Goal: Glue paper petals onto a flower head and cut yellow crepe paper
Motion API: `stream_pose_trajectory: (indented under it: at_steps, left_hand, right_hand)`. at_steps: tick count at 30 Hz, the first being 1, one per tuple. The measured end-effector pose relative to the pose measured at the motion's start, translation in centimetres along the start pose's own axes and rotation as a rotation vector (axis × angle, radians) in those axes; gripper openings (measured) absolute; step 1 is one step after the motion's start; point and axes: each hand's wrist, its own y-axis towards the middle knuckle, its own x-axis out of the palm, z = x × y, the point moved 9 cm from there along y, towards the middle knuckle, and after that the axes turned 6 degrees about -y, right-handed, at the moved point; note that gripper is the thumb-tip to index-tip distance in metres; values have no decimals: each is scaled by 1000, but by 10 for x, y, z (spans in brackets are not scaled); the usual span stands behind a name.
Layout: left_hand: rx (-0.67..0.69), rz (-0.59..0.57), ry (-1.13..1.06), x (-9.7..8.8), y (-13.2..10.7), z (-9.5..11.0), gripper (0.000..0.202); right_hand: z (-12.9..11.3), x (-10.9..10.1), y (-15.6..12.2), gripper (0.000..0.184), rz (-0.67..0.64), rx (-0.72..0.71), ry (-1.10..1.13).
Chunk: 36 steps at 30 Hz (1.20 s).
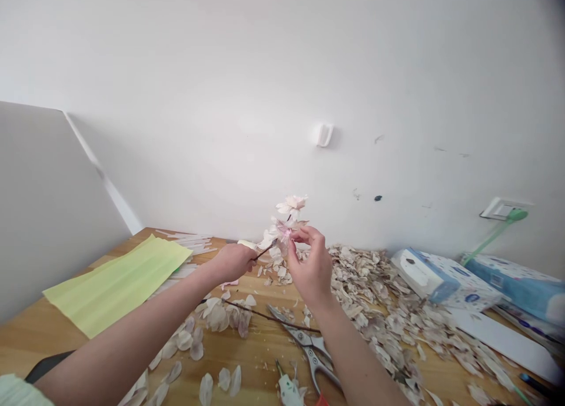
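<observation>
My left hand point(233, 262) is closed around the dark stem point(265, 250) of a flower branch, holding it up above the table. Pale pink-white blossoms point(292, 205) sit along this branch, one at its tip and others lower down. At a lower pinkish blossom point(282, 232), my right hand point(312, 268) has its thumb and fingers pinched together against a petal. Below the hands, another dark twig point(269, 316) with whitish petals point(220, 315) lies on the wooden table point(247, 359). Metal shears point(304, 339) lie partly under that twig and my right forearm.
Dried petals point(375, 294) heap across the right side. Yellow-green paper sheets point(119, 279) and white strips point(189, 241) lie left. Tissue packs point(454, 276) stand right, by a white board point(507, 341). A small white-green object point(289, 389) lies in front. The wall point(220, 129) closes the back.
</observation>
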Motion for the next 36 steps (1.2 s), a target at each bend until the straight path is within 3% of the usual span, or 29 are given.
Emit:
stream_pose_trajectory:
  at_steps: [9, 21, 26, 31, 36]
  left_hand:
    - [-53, 153, 88, -10, 3, -21, 26]
    - [-22, 385, 192, -25, -10, -29, 27]
    - [-47, 373, 171, -25, -4, -35, 27]
    - [-64, 295, 100, -24, 12, -41, 29]
    - [-71, 268, -40, -22, 27, -35, 28]
  right_hand:
    - [-3, -31, -12, 38, -36, -24, 91]
    - [43, -46, -14, 30, -10, 412, 362]
    - [57, -45, -20, 18, -66, 534, 336]
    - [72, -45, -30, 37, -107, 547, 217]
    - [79, -27, -43, 43, -281, 562, 140]
